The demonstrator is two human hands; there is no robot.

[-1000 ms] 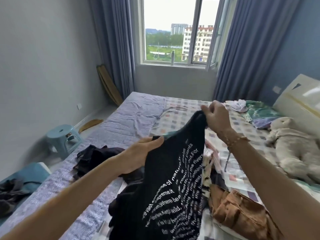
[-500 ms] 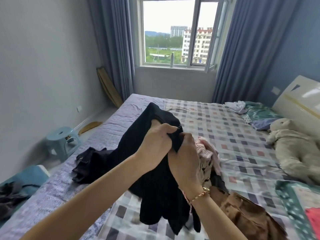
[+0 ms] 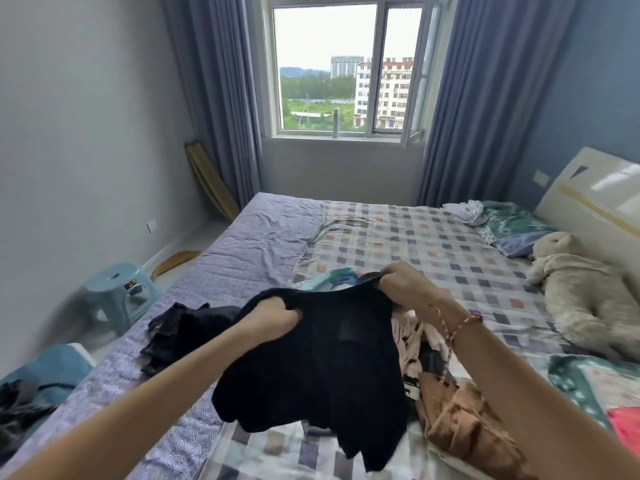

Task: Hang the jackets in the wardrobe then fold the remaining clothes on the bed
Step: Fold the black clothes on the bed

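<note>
Black shirt [image 3: 329, 368] in fisted left grip [image 3: 273, 315], higher right grip [image 3: 405, 289]

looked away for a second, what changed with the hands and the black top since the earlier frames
The left hand and right hand, bunched together on the black top half a second ago, have pulled apart and now grip its upper edge, spreading it wide. Its white lettering, seen a second ago, no longer shows. The dark pile, brown garment and plush toy stayed put.

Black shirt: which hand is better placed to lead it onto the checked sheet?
Probably the right hand: it grips the black shirt nearest the bare checked sheet; the left hand grips it beside other dark clothes.
</note>
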